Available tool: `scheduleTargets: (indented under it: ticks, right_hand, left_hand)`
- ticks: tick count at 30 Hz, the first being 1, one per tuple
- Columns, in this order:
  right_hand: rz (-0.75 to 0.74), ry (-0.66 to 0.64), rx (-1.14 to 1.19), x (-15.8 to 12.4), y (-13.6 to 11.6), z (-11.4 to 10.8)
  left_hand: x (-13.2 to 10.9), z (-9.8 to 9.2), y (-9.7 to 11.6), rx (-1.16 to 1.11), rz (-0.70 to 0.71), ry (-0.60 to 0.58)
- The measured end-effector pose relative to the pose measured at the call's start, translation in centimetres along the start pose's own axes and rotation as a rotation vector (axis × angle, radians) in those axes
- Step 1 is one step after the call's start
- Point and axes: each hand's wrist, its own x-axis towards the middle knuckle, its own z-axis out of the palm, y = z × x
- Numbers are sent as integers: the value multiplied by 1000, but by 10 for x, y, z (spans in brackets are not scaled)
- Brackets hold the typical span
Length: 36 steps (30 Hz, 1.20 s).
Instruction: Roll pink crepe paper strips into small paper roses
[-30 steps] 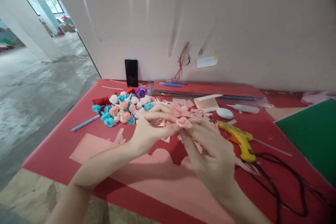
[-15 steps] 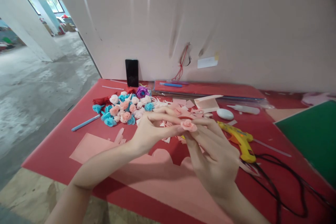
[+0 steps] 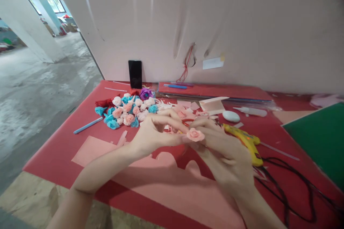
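Observation:
A small pink paper rose [image 3: 195,134] is pinched between the fingertips of both hands above the red table [image 3: 53,150]. My left hand [image 3: 154,131] curls its fingers toward the rose from the left. My right hand [image 3: 228,157] grips the rose from the right and underneath. Behind them lies a pile of finished paper roses [image 3: 126,109] in pink, white, blue and purple. A yellow glue gun [image 3: 245,142] rests just right of my right hand, its black cord [image 3: 290,186] trailing toward the near right.
Pink foam sheet [image 3: 91,148] and pink scraps [image 3: 188,109] lie on the table. A black phone [image 3: 134,74] leans on the white board behind. A blue pen [image 3: 88,125] lies at left, a white oval object [image 3: 231,116] and a green sheet [image 3: 319,139] at right.
Both hands have shifted slightly right and down with the rose. The right hand has turned so the rose sits lower, nearer the glue gun.

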Motion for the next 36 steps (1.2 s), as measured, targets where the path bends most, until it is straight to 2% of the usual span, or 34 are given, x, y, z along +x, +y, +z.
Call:
scheduleTargets:
  ticks: [4, 11, 17, 21, 25, 31, 36]
  right_hand:
    - [-7, -68, 65, 1, 0, -2]
    - [-18, -35, -84, 4, 4, -6]
    - [33, -73, 31, 6, 7, -6]
    - [45, -151, 143, 9, 6, -6]
    - [62, -174, 174, 9, 6, -8]
    - [82, -140, 186, 5, 6, -7]
    - [-26, 11, 31, 0, -3, 0]
  left_hand:
    - [1, -4, 2, 20, -12, -103]
    - [3, -4, 3, 65, -37, -35]
    - [3, -5, 1, 75, -54, -55]
    - [5, -9, -6, 82, 17, -106]
    - [5, -10, -10, 94, 130, -114]
    - [5, -6, -11, 106, 174, -73]
    - [5, -6, -18, 43, 173, -90]
